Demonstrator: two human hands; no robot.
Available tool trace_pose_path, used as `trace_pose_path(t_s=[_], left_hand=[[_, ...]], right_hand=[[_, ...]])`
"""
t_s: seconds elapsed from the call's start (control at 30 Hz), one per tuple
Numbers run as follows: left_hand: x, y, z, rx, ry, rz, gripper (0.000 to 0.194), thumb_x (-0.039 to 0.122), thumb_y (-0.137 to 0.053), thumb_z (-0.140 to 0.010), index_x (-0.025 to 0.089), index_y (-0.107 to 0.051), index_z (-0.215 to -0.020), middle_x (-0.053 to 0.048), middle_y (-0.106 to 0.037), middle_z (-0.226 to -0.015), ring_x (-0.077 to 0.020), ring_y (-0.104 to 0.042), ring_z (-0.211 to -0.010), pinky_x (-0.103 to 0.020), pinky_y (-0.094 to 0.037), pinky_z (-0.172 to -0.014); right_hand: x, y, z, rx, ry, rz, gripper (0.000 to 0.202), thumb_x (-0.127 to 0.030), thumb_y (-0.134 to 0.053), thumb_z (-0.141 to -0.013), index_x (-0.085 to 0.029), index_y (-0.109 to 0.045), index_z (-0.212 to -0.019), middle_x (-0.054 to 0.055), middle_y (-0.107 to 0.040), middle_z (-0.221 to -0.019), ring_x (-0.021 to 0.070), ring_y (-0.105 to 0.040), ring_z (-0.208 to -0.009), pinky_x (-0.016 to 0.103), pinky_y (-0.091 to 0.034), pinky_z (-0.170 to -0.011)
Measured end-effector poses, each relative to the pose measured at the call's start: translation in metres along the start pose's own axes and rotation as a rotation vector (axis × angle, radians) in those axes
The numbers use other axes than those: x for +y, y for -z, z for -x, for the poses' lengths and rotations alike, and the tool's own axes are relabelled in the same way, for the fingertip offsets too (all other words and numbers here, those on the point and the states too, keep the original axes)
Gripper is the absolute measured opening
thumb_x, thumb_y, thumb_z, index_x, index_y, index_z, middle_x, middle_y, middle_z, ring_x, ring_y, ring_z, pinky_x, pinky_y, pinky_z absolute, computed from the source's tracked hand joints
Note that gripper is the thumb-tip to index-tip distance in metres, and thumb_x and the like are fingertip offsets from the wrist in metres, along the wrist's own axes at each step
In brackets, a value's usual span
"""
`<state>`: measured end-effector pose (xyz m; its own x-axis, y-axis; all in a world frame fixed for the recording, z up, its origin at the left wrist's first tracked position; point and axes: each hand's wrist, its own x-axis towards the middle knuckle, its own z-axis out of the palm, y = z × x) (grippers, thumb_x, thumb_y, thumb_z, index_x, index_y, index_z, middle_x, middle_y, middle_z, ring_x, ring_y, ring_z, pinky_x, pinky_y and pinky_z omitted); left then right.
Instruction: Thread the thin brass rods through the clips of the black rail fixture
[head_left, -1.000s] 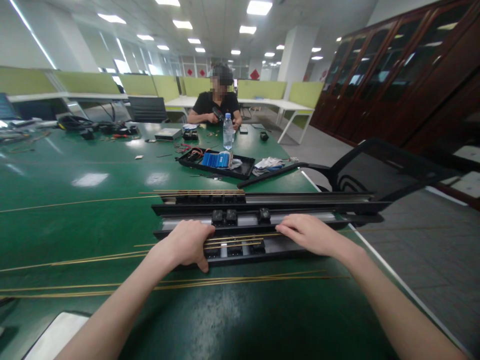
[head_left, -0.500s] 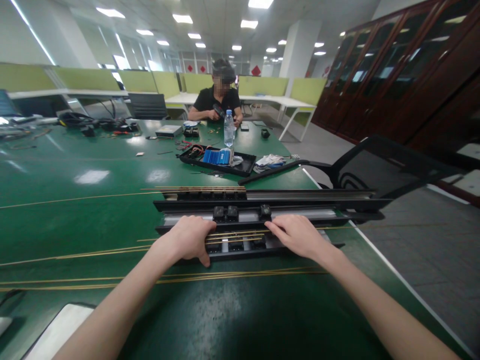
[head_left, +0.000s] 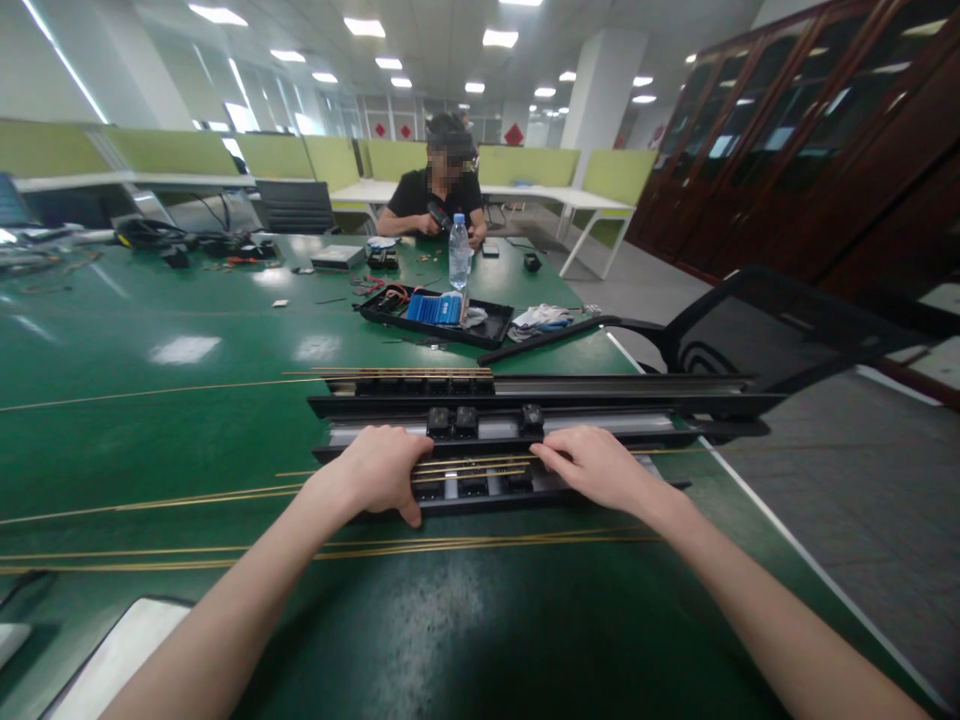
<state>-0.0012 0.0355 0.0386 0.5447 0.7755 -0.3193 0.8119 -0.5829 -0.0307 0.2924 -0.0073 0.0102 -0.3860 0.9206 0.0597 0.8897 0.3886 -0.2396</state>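
My left hand grips the left part of the nearest black channel rail, thumb on its near side and the other fingers mostly hidden. Inside that rail sit several dark blocks, with thin brass rods running lengthwise above them. My right hand is closed at the rail's right part, fingertips pinched at a thin brass rod; the exact contact is hidden. Just beyond both hands lies a second black rail carrying three black blocks. A third rail lies farther back.
More brass rods lie on the green table in front of me. Ahead are a black tray, a water bottle and gloves. Across sits a person holding a dark tool. A chair stands right.
Both hands keep their places on the rail and rods. The whole view has shifted very slightly; nothing else has visibly moved.
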Motion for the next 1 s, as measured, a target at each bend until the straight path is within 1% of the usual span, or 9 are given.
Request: trace_pose_path(t_s=[0.2, 0.47, 0.7, 0.87, 1.0], left_hand=[[0.0, -0.001, 0.0, 0.004, 0.002, 0.009, 0.076, 0.058, -0.082, -0.044, 0.025, -0.065, -0.11, -0.011, -0.073, -0.106, -0.0359, -0.067, -0.095, -0.042, -0.051, -0.076], [0.0, -0.001, 0.0, 0.008, 0.0, 0.0, 0.077, 0.059, -0.081, -0.044, 0.026, -0.064, -0.112, -0.01, -0.073, -0.107, -0.0352, -0.067, -0.096, -0.041, -0.051, -0.076], [0.003, 0.002, 0.001, -0.017, 0.02, 0.015, 0.075, 0.057, -0.082, -0.045, 0.027, -0.064, -0.112, -0.009, -0.072, -0.109, -0.0336, -0.067, -0.097, -0.04, -0.05, -0.08], [0.003, 0.003, 0.001, -0.014, 0.023, 0.001, 0.076, 0.057, -0.082, -0.045, 0.027, -0.064, -0.112, -0.009, -0.073, -0.106, -0.0334, -0.067, -0.095, -0.039, -0.051, -0.077], [0.002, 0.002, 0.001, -0.004, 0.008, -0.004, 0.076, 0.058, -0.081, -0.045, 0.026, -0.064, -0.112, -0.011, -0.073, -0.106, -0.0349, -0.067, -0.094, -0.041, -0.051, -0.076]], right_hand=[[0.009, 0.005, -0.001, -0.068, 0.087, -0.179, 0.041, -0.042, -0.04, -0.098, -0.02, -0.065, -0.075, 0.002, -0.069, -0.076, 0.0159, -0.06, -0.071, 0.026, -0.036, -0.066], [0.015, 0.007, -0.002, -0.087, 0.114, -0.255, 0.032, -0.037, -0.045, -0.097, -0.02, -0.07, -0.083, 0.001, -0.071, -0.083, 0.0155, -0.062, -0.077, 0.025, -0.039, -0.07], [0.014, 0.013, 0.001, -0.06, 0.15, -0.182, 0.028, -0.034, -0.048, -0.096, -0.022, -0.072, -0.09, 0.002, -0.073, -0.092, 0.0176, -0.064, -0.085, 0.026, -0.042, -0.073], [0.014, 0.015, 0.004, -0.037, 0.179, -0.065, 0.028, -0.036, -0.048, -0.096, -0.023, -0.073, -0.097, 0.003, -0.072, -0.095, 0.0188, -0.064, -0.088, 0.029, -0.044, -0.077], [0.014, 0.015, 0.005, -0.004, 0.209, 0.054, 0.028, -0.036, -0.047, -0.097, -0.023, -0.073, -0.097, 0.004, -0.072, -0.093, 0.0199, -0.063, -0.087, 0.031, -0.043, -0.078]])
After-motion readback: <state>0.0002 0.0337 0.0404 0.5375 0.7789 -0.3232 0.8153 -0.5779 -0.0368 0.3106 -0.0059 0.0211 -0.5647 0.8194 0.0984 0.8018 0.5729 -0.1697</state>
